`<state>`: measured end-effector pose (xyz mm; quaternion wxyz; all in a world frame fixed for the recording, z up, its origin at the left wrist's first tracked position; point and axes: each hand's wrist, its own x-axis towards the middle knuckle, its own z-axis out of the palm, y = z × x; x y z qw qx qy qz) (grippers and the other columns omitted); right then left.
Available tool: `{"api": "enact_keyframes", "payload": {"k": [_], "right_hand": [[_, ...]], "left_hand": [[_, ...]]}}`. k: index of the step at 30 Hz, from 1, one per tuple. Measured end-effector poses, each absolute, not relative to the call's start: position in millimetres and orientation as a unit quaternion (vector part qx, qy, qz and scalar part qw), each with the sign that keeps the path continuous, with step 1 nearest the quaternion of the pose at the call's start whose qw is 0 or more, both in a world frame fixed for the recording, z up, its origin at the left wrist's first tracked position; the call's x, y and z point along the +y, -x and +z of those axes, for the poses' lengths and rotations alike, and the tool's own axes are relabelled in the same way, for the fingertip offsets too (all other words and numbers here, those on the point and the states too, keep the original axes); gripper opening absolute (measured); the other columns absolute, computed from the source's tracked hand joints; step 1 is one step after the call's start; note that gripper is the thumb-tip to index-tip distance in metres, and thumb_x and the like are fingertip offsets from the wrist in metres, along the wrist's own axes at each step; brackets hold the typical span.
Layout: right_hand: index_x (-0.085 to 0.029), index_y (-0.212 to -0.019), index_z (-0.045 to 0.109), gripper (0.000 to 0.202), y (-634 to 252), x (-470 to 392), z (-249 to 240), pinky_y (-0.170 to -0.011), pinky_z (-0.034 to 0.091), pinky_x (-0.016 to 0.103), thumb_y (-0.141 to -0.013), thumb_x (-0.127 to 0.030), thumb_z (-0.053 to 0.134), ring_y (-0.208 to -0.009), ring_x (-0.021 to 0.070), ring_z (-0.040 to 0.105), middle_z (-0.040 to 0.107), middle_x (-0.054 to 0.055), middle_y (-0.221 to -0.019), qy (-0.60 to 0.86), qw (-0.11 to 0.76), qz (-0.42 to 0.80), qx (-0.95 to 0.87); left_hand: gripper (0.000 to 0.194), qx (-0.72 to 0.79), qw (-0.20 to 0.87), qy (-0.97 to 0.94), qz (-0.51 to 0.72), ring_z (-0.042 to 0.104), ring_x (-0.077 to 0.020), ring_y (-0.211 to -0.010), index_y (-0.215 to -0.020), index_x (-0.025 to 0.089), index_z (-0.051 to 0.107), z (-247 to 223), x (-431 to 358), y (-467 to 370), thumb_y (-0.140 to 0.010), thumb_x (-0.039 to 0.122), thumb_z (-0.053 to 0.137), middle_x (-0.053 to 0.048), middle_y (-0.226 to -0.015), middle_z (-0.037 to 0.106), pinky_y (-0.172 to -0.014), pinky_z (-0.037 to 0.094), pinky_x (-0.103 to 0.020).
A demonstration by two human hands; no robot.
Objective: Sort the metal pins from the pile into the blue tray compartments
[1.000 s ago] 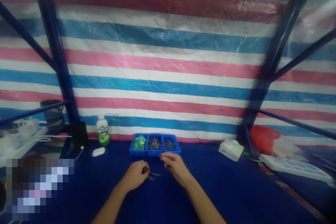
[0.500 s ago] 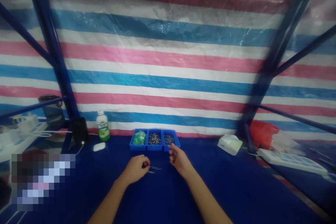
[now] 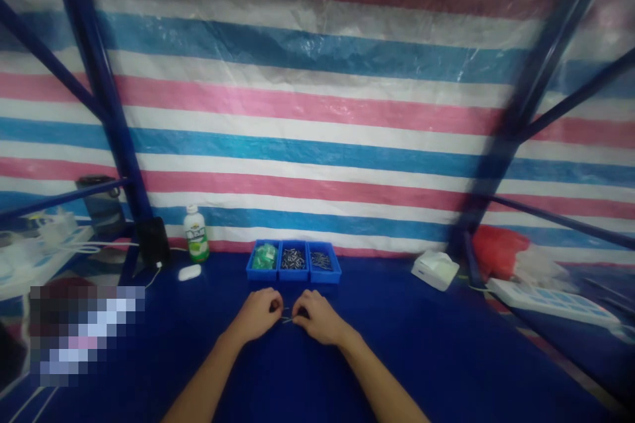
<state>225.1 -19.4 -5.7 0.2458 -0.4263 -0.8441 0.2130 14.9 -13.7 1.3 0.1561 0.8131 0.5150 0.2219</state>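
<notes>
Across a blue tabletop (image 3: 297, 383), a person's left hand (image 3: 260, 314) at 11 o'clock and right hand (image 3: 320, 318) at 12 face each other, digits curled inward; whether either pinches anything cannot be told. Slim metal pieces (image 3: 287, 321) show between them, placed, it seems, for both hands to reach. Beyond, at 12 o'clock, three blue bins (image 3: 294, 275) stand in a row, apparently keeping green items (image 3: 264, 256) and two metal lots (image 3: 293, 259) apart. A bottle (image 3: 197, 236) at 11 and tissue box (image 3: 435, 271) near 2 sit aside, presumably out of the elbows' way.
</notes>
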Motion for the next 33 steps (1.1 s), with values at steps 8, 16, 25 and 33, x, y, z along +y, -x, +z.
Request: {"api": "enact_keyframes", "payload": {"k": [8, 16, 25, 33], "right_hand": [[-0.024, -0.088, 0.066, 0.007, -222.9, -22.3, -5.1, -0.095, 0.031, 0.042, -0.082, -0.022, 0.063, -0.103, 0.0233, 0.049, 0.059, 0.003, -0.104, 0.459, 0.206, 0.255, -0.825], [-0.021, -0.083, 0.063, 0.005, -224.3, -18.6, -0.3, -0.081, 0.040, 0.033, -0.083, -0.020, 0.058, -0.084, 0.0186, 0.055, 0.062, 0.001, -0.086, 0.428, 0.316, 0.324, -0.783], [-0.020, -0.104, 0.064, 0.031, -226.7, -2.7, 7.4, -0.063, 0.044, 0.029, -0.077, -0.036, 0.068, -0.063, 0.0149, 0.055, 0.064, 0.000, -0.074, 0.345, 0.514, 0.489, -0.614], [-0.017, -0.083, 0.070, 0.033, -234.3, -5.3, 16.0, -0.061, 0.046, 0.029, -0.063, -0.040, 0.084, -0.060, 0.0134, 0.055, 0.069, 0.005, -0.078, 0.312, 0.592, 0.591, -0.450]], "left_hand": [[0.016, 0.519, 0.154, -0.810, 0.226, 0.058, -0.0156, -0.077, -0.079, 0.020, 0.067, -0.4, -12.3, -14.4, -0.075, 0.014, 0.052, -0.001, -0.082, 0.065, -0.069, 0.038, -0.025], [0.015, 0.517, 0.156, -0.809, 0.232, 0.057, -0.0157, -0.076, -0.080, 0.020, 0.066, -1.2, -14.0, -12.9, -0.079, 0.017, 0.051, -0.002, -0.082, 0.064, -0.069, 0.038, -0.025], [0.016, 0.518, 0.156, -0.808, 0.232, 0.059, -0.0174, -0.080, -0.083, 0.019, 0.065, 0.6, -11.7, -13.2, -0.081, 0.018, 0.049, -0.003, -0.086, 0.066, -0.070, 0.039, -0.027], [0.016, 0.526, 0.161, -0.803, 0.227, 0.058, -0.0168, -0.078, -0.083, 0.019, 0.066, 0.0, -13.3, -13.5, -0.081, 0.020, 0.050, -0.003, -0.084, 0.066, -0.070, 0.039, -0.027]]}}
